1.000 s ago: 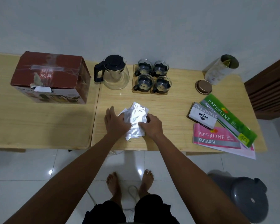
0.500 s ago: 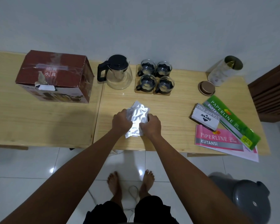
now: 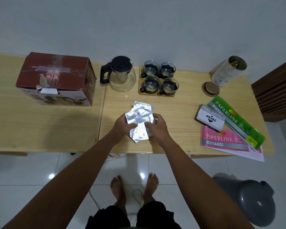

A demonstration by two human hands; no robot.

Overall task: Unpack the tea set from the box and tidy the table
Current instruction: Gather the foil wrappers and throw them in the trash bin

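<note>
A stack of shiny silver plastic wrappers (image 3: 139, 119) is held over the near middle of the wooden table (image 3: 177, 113). My left hand (image 3: 122, 125) grips its left side and my right hand (image 3: 157, 127) grips its right side. Behind them stand a glass teapot (image 3: 120, 74) with a black lid and handle, and several glass cups (image 3: 159, 78) with black holders on wooden coasters. The red tea set box (image 3: 56, 79) lies on its side at the far left, its flap torn.
A tall tin (image 3: 228, 70) stands at the back right with its round lid (image 3: 210, 88) beside it. A stamp pad box (image 3: 210, 119), a green receipt book (image 3: 236, 122) and a pink one (image 3: 224, 139) lie at the right. A grey bin (image 3: 253, 200) sits on the floor.
Both hands have closed in on the silver wrappers, gathered them into a stack and raised them slightly off the table.
</note>
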